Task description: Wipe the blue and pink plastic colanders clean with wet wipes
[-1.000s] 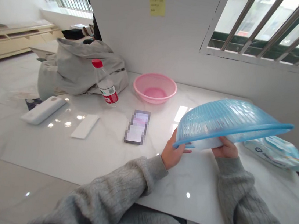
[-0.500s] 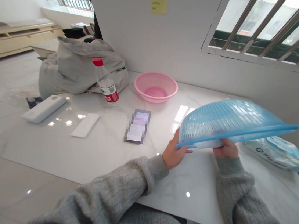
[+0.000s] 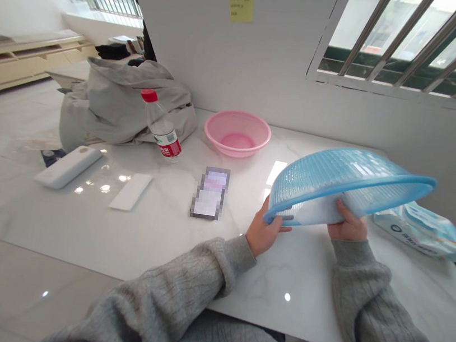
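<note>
Blue, translucent, ribbed plastic basket (image 3: 338, 172): I hold it tilted above the white, marbled tabletop (image 3: 280, 280), its outer side up and its open side turned partly down toward me. My left hand (image 3: 262, 231) is closed on the rim at its near left edge, the thumb on the rim and a couple of fingers reaching under it, partly seen through the plastic. My right hand (image 3: 348, 223) is partly curled at the open side, holding a soft white sheet (image 3: 316, 210) against the inside; its thumb points up over the sheet, and I cannot tell how its other fingers lie.

Beyond my left hand lies a dark-edged phone (image 3: 210, 193), its screen blurred. Behind the phone sits a round pink plastic basket (image 3: 237, 134), upright near the wall. Left of these 2, a clear bottle with a red cap (image 3: 160, 126) leans by a grey cloth bag (image 3: 129, 106). A flat white rectangular item (image 3: 130, 192) and a thicker white rounded device (image 3: 68, 167) lie farther left. On the right, a light-blue and white soft packet (image 3: 423, 229) lies just past my right hand, partly behind the blue basket.
</note>
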Demonstrator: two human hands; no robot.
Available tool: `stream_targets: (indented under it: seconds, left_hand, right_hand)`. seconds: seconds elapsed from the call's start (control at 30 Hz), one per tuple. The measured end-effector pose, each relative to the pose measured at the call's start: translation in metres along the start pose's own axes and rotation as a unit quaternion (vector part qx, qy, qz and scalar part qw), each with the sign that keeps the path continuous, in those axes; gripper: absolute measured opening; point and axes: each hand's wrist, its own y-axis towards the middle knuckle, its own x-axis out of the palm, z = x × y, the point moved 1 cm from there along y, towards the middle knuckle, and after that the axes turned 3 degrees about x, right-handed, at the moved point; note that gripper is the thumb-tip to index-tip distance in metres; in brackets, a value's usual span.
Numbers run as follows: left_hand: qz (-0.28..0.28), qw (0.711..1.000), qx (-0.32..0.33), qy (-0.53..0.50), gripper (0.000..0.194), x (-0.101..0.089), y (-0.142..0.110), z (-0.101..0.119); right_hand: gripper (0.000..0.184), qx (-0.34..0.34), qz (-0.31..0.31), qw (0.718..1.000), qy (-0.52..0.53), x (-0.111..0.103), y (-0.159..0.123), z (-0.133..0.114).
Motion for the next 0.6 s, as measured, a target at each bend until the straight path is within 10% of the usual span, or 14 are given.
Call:
stream_targets:
  seconds: [0.6]
  left_hand:
    - [-0.019,1.0,0.004,-0.024,0.061,0.0005,0.0,-0.0001]
  right_hand:
    - [0.045,0.054,-0.035,0.998,0.027,0.0024,-0.0083,-0.001]
